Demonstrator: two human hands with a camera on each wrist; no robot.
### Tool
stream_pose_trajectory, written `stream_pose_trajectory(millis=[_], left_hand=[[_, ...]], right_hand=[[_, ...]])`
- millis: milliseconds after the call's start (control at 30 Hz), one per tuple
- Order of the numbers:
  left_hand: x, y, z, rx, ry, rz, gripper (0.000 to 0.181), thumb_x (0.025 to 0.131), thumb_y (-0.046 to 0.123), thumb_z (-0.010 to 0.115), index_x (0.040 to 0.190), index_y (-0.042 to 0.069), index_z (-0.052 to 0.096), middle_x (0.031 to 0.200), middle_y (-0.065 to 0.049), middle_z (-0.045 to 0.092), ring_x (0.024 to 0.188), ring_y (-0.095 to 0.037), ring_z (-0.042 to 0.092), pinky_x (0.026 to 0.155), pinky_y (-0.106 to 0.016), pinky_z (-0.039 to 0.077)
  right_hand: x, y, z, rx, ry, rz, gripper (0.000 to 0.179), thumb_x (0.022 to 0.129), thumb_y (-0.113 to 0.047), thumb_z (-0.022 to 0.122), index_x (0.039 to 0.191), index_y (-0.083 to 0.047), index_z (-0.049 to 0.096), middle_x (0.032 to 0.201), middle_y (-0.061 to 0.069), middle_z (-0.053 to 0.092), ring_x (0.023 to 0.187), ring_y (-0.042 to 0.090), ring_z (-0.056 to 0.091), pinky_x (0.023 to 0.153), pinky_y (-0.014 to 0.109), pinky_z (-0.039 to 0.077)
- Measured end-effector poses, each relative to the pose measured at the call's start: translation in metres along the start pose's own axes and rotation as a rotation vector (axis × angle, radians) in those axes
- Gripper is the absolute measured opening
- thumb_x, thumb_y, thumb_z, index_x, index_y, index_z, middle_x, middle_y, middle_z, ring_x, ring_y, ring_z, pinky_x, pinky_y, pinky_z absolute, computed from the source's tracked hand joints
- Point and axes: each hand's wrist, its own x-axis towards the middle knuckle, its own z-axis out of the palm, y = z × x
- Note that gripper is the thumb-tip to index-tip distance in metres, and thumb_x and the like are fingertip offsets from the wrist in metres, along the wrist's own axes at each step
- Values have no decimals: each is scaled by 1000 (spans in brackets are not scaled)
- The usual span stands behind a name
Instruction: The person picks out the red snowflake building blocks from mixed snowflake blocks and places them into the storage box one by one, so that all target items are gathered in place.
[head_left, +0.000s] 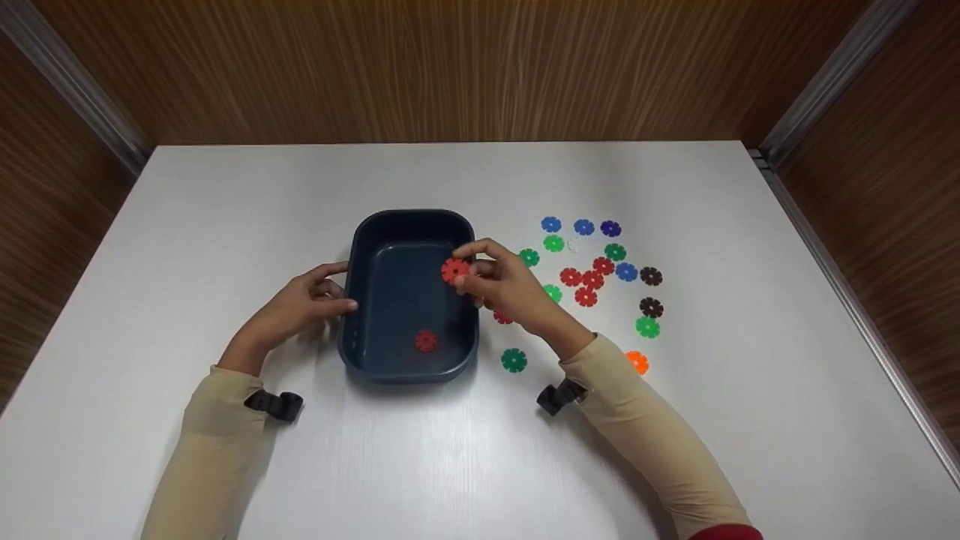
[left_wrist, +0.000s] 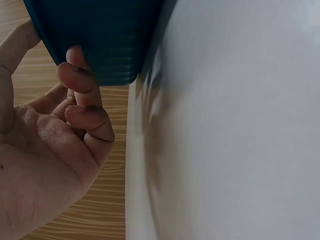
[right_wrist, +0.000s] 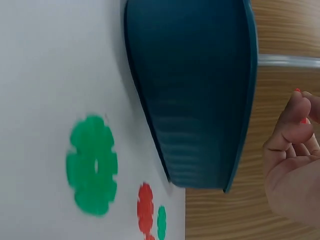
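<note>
Beside my right hand (head_left: 511, 286), which pinches a red disc (head_left: 452, 271), sits the blue tub (head_left: 397, 296), seemingly steadied by my half-curled left hand's (head_left: 292, 307) grip.

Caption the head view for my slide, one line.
Right hand pinches a red disc over a dark blue tub, where another red disc lies; left hand holds the tub.

I'm watching a bright head view, glare whitening the near tabletop (head_left: 409, 435), soft shadows lying beside the dark blue tray (head_left: 397, 300) and the sleeves (head_left: 206, 450), both wrist views looking dimmer and greyer, the larger green disc (right_wrist: 82, 167) blurring at its edges.
</note>
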Motion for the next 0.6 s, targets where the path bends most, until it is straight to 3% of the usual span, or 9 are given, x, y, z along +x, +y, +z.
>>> stream_pose_trajectory(millis=[300,600], left_hand=[[-1,0,-2,28,1,-5,70,90,18,68,149,4,33,90,3,58,78,-4,58,75,-20,48],[0,-1,-1,21,8,-1,69,89,17,69,148,4,34,88,5,59,77,-4,57,75,-22,47]], right_hand=[[5,-1,20,-45,-73,2,32,93,-5,59,124,-5,51,76,-3,54,62,12,47,57,23,42],[7,5,23,-93,-82,2,31,94,-6,60,124,-3,53,75,-4,54,60,11,45,57,22,40]])
